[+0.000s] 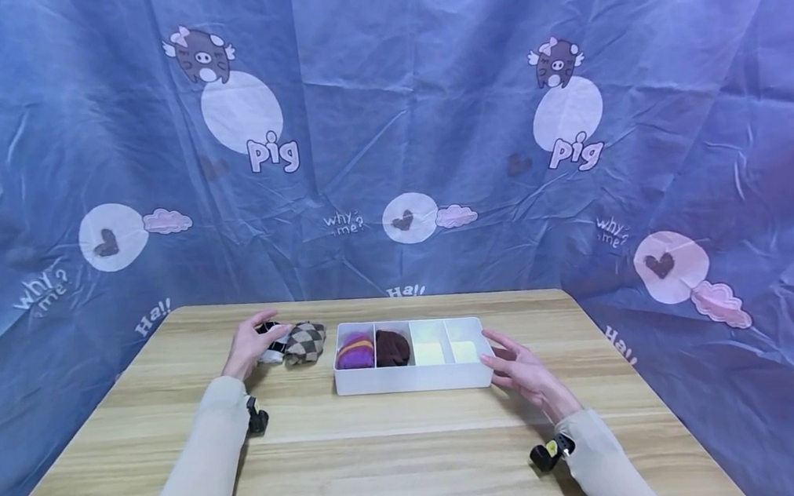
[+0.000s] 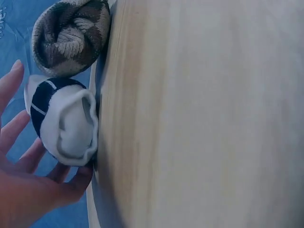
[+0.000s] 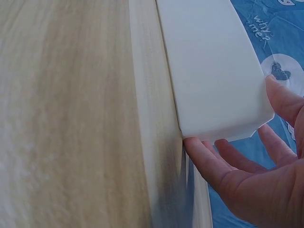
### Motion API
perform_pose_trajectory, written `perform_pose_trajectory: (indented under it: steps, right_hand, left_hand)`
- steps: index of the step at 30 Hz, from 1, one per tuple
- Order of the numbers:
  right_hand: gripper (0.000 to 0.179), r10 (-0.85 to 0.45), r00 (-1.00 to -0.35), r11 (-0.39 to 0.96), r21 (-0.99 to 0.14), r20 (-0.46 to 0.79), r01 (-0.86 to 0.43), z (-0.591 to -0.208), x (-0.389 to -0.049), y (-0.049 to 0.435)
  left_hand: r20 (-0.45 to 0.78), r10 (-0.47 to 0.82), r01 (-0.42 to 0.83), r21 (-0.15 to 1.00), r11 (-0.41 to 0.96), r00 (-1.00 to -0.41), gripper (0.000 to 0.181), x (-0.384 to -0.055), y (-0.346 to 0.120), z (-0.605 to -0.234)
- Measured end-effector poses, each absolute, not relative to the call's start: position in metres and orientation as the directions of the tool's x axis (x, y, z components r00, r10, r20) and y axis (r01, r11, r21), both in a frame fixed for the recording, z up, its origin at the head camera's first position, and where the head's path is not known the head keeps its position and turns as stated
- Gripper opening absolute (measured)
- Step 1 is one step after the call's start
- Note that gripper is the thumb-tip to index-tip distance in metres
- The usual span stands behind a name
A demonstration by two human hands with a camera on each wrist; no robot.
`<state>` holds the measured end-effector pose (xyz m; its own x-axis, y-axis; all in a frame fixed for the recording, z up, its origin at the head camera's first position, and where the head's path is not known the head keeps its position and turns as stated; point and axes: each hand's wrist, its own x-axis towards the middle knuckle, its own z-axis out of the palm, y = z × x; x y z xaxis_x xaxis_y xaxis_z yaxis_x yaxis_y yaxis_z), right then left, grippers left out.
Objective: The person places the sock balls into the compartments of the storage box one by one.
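My left hand (image 1: 248, 348) is at a rolled white-and-black sock (image 2: 71, 123) on the table's left side. Its fingers spread around the roll without closing, and the thumb stands apart from it in the left wrist view. Right beside it lies a rolled brown-and-beige checkered sock (image 1: 305, 343). A white divided box (image 1: 412, 379) holds a rolled purple sock with an orange stripe (image 1: 356, 352) in its leftmost compartment and a dark brown one (image 1: 392, 348) in the adjacent compartment. My right hand (image 1: 525, 375) touches the box's right end with extended fingers, its thumb at the upper edge.
The pale wooden table (image 1: 388, 469) carries the box near its far edge. A blue printed cloth (image 1: 414, 120) hangs behind and along the sides. The two right compartments show only their white inside. Each wrist wears a small black camera (image 1: 257, 418).
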<state>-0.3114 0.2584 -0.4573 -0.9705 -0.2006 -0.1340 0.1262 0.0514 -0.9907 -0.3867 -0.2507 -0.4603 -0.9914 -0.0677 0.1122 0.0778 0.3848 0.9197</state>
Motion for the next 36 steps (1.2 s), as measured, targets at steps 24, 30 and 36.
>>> perform_pose_trajectory:
  steps: [24, 30, 36]
  right_hand:
    - [0.070, -0.218, -0.967, 0.059, -0.991, -0.131, 0.121, -0.457, -0.312, 0.259]
    - [0.070, -0.218, -0.966, 0.067, -0.990, -0.137, 0.125, -0.458, -0.311, 0.261]
    - [0.071, -0.219, -0.967, 0.063, -0.990, -0.133, 0.122, -0.458, -0.311, 0.262]
  left_hand:
    - [0.083, -0.016, 0.067, 0.890, 0.451, -0.996, 0.054, -0.384, -0.257, -0.465]
    - [0.101, 0.012, 0.094, 0.868, 0.488, -0.995, 0.057, -0.380, -0.259, -0.464]
    - [0.142, 0.011, 0.130, 0.871, 0.474, -0.990, 0.062, -0.378, -0.258, -0.454]
